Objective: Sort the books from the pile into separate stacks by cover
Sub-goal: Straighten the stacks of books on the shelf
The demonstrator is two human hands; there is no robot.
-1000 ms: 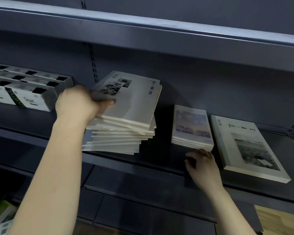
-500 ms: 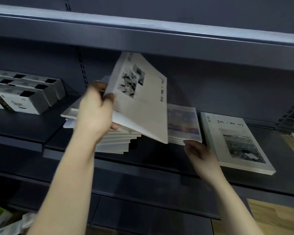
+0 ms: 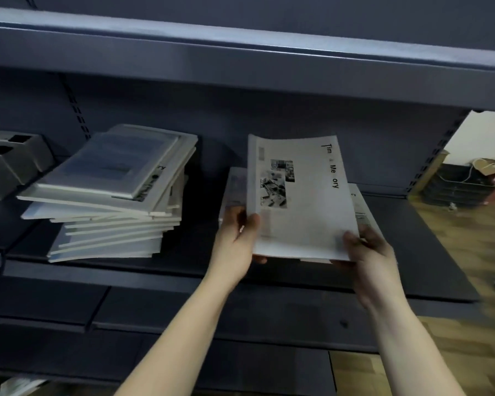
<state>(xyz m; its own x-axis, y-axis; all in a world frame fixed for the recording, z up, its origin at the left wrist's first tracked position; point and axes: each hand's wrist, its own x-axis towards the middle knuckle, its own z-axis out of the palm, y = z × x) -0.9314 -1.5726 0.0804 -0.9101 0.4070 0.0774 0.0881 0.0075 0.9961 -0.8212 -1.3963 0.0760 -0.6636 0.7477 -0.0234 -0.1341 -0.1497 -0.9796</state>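
Shop (slotted metal shelving [image 3: 240, 55])

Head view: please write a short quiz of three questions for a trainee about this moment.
1. True or false: the left hand and the right hand both hold the book.
2. On which side of the book is the pile? A left, B right, C on top of it.
3. Fill in: the pile rests on a dark ____.
Key: 1 true; 2 A; 3 shelf.
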